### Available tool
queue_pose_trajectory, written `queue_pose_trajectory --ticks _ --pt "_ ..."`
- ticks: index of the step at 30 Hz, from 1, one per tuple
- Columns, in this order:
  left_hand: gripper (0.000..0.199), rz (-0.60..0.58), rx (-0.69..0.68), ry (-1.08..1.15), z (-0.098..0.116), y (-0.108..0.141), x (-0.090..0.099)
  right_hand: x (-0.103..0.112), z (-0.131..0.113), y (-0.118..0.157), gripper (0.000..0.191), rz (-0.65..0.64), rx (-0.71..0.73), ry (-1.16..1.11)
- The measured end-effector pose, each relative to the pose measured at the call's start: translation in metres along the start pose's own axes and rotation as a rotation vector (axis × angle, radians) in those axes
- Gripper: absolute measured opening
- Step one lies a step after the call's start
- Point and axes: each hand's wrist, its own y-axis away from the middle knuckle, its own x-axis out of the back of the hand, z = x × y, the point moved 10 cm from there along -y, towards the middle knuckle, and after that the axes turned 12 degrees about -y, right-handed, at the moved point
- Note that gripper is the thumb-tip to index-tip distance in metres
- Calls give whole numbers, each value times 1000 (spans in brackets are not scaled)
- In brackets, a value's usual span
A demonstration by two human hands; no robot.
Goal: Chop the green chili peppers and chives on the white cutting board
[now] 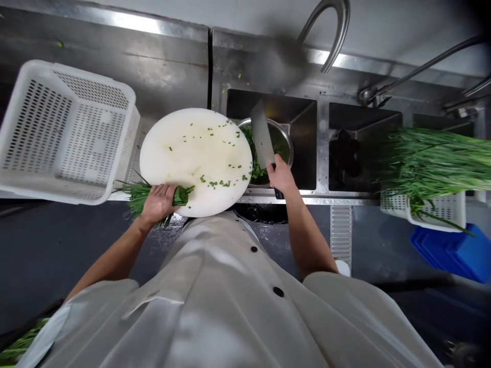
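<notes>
A round metal pot (290, 148) sits in the steel sink basin (307, 158), holding a heap of finely chopped greens (261, 173); the white cutting board overlaps its left edge. At the far right, a white plastic basket (441, 215) carries a thick pile of long, thin green stalks (441, 153) that spill over its rim. At the left, a larger, rectangular white basket (90, 133) stands tilted on the desk (164, 66), its walls and floor pierced with rows of small holes.

The cutting board (180, 163) is round, smooth and pale, strewn with short green bits (226, 183). The left hand (158, 204) grips a bunch of greens (138, 198) at the board's near left edge, cut ends toward the board. The right hand (283, 176) is closed around the dark handle of a cleaver (263, 135), whose broad, flat metal blade is over the pot. The desk is brushed, stained steel.
</notes>
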Motion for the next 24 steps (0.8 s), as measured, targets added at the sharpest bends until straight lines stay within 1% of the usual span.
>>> queue_pose_trajectory --ticks 1,2,3,4,6,7,8,9,10,11,13,17,19,20,21,22,23,24 --pt "51 -5 -30 4 -1 3 -1 -2 -6 13 21 -12 50 125" --pt "51 -9 -53 7 -2 6 -2 -10 -11 28 23 -55 91 214" --pt "51 -11 -70 9 -3 8 -2 -21 -13 45 24 -118 116 243" --pt "50 -9 -82 13 -4 10 -2 -37 -15 63 25 -208 142 259" --pt "51 -2 -100 16 -7 12 -3 -75 -17 99 26 -431 214 283" --pt "51 3 -105 16 -7 12 -3 -92 -18 113 26 -522 238 268" --pt "52 8 -108 16 -8 12 -3 -104 -18 120 25 -577 245 234" --pt "52 13 -109 13 -9 11 -3 -110 -17 121 23 -598 239 195" --pt "52 17 -108 8 -9 11 -3 -111 -15 115 21 -593 226 155" --pt "52 20 -105 3 -9 10 -3 -107 -11 105 19 -570 206 120" --pt "51 21 -98 -6 -9 9 -3 -85 1 76 17 -503 157 77" --pt "51 26 -92 -25 -7 9 -3 -16 33 17 23 -383 -16 -4" --pt "51 23 -84 -38 -6 10 -4 16 41 0 18 -301 -87 -86" --pt "51 20 -80 -41 -6 10 -4 26 39 -4 15 -265 -94 -115" --pt "51 17 -80 -40 -6 10 -4 31 33 -5 12 -241 -84 -129" --pt "51 15 -84 -36 -5 10 -4 29 24 -3 12 -234 -63 -128" --pt "51 14 -90 -29 -4 11 -4 19 12 1 14 -254 -37 -112" --pt "51 13 -97 -21 -3 11 -4 0 -2 7 17 -298 -14 -93"
